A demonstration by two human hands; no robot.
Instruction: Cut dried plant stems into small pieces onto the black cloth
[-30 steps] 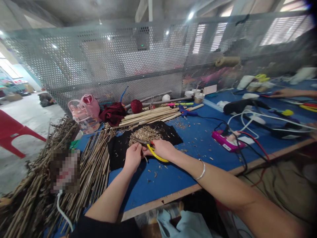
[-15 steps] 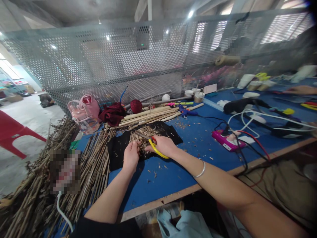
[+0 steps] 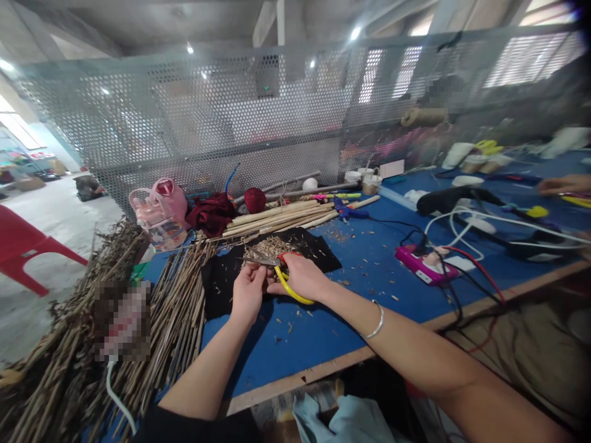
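My right hand point(image 3: 302, 277) is closed round yellow-handled shears point(image 3: 290, 288), their blades pointing left over a black cloth point(image 3: 221, 277). My left hand point(image 3: 248, 290) is pinched on a small thin stick piece right at the blades; I cannot make out the piece clearly. A heap of short cut stick bits point(image 3: 272, 246) lies on the cloth just beyond both hands. A silver bangle point(image 3: 376, 320) sits on my right wrist.
Long dry stalks point(image 3: 152, 320) are piled at the left of the blue table point(image 3: 323, 332). Peeled pale sticks point(image 3: 281, 215), a dark red yarn ball point(image 3: 254, 199), a pink bag point(image 3: 161, 200), a magenta power strip point(image 3: 418, 261) with cables lie behind. Another person's hand point(image 3: 566, 183) shows far right.
Both hands drew slightly back toward me and then forward again over the cloth; the shears' blades stay at the piece in my left fingers.
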